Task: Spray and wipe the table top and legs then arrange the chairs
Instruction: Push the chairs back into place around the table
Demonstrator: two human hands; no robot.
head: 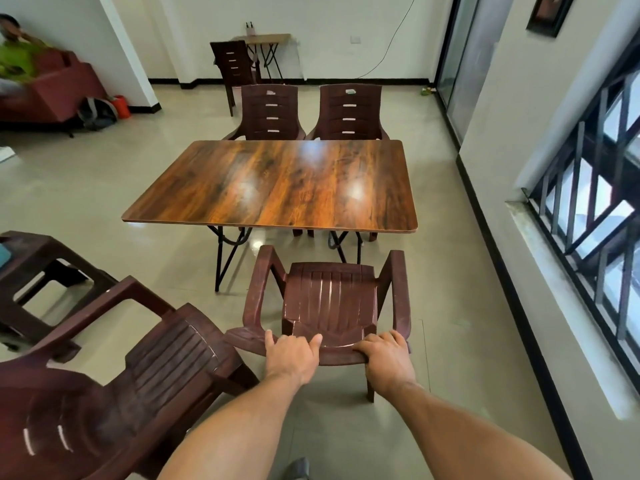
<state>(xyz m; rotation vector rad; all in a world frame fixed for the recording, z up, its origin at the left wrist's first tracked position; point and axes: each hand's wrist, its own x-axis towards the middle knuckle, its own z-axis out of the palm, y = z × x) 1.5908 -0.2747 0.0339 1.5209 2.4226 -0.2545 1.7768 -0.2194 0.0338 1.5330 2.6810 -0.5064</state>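
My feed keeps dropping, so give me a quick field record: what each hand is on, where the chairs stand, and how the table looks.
left hand: grips the top of the held chair's backrest
right hand: grips the same backrest top
held chair: near side, seat facing the table, not under the top
far-left chair: close against the far edge
far-right chair: close against the far edge
loose chair: near left, angled, apart from the table
table: glossy wood-grain top

Bright daylight enters through the barred window [588,209] on the right. Pale glare patches lie on the glossy worktop [270,181] and the shiny floor [86,188]. Shadows are soft. The focus is sharp, and wide-angle distortion bends the edges.
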